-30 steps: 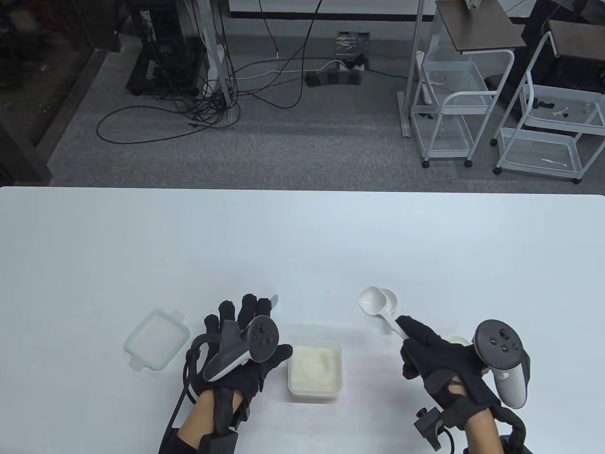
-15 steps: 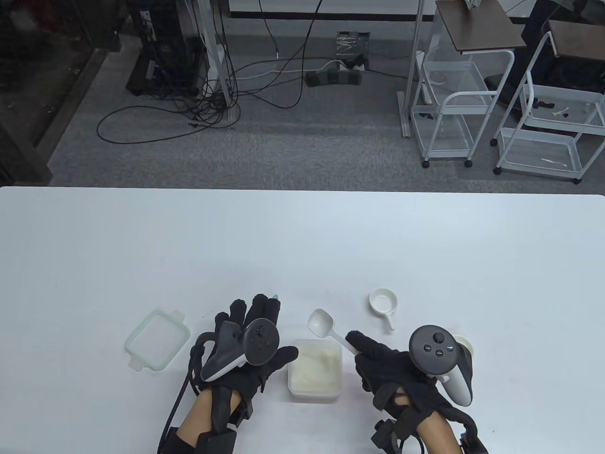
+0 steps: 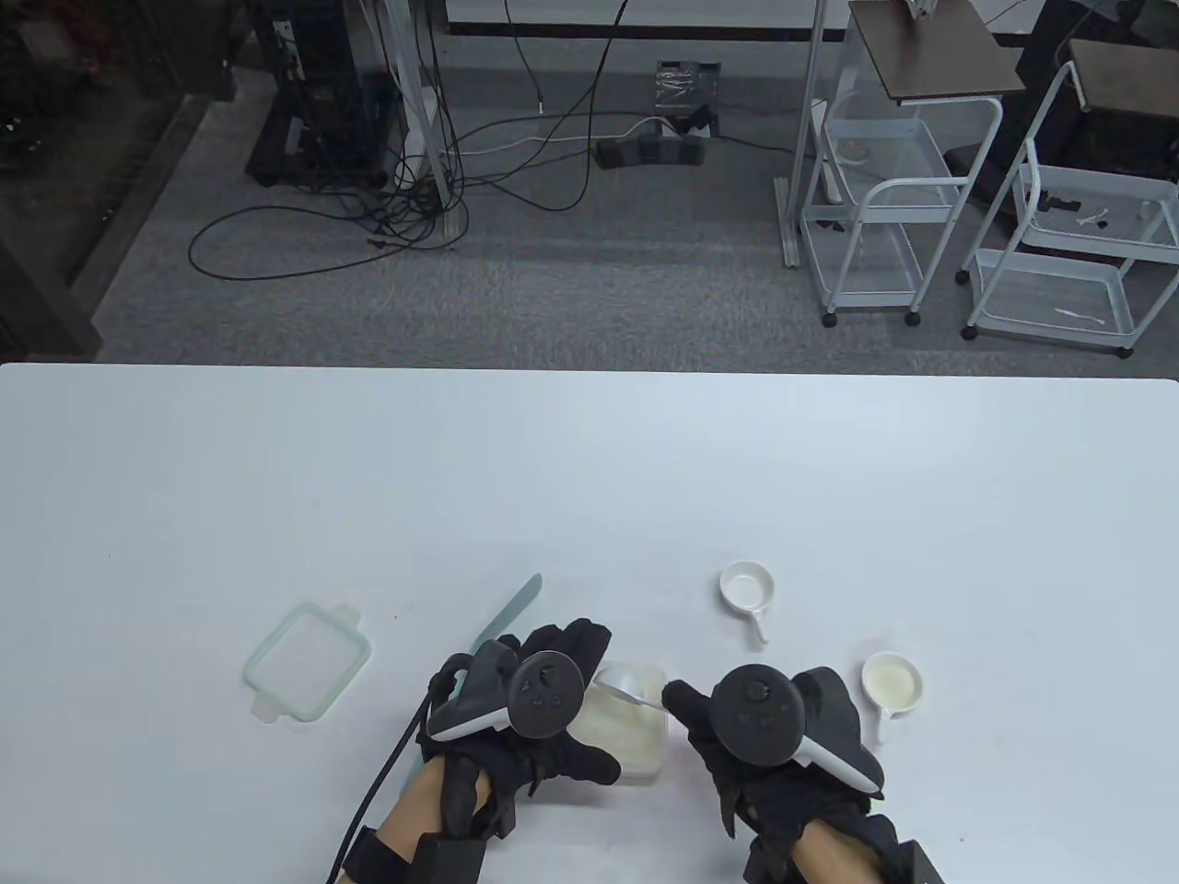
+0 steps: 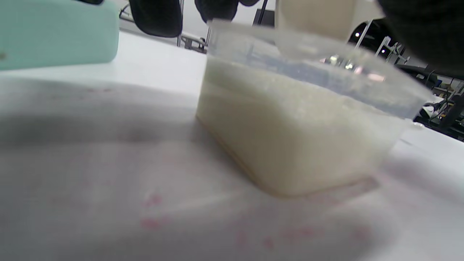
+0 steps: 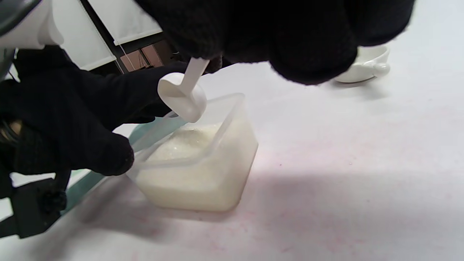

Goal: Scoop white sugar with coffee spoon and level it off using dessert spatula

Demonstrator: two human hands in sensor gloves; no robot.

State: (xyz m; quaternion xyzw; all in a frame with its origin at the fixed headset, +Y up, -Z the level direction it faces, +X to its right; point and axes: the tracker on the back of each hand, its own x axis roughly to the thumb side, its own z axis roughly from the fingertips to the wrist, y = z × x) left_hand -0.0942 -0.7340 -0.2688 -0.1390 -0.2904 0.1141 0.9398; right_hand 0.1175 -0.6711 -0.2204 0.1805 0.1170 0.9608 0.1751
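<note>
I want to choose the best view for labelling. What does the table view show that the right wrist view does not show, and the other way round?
Only the table view shows the container lid, the full green spatula blade and the empty small dish. Only the right wrist view shows the coffee spoon bowl just above the sugar, not yet dipped in. Both show the sugar container, the left hand, the right hand pinching the spoon handle, and another small dish.

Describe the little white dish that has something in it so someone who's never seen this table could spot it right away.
Start at the clear sugar tub near the front edge of the white table, between the two gloved hands. Just beyond the right hand, on its outer side, sits a small round white dish with a stubby handle. Unlike the similar empty dish farther back, this one holds something pale and creamy.
</note>
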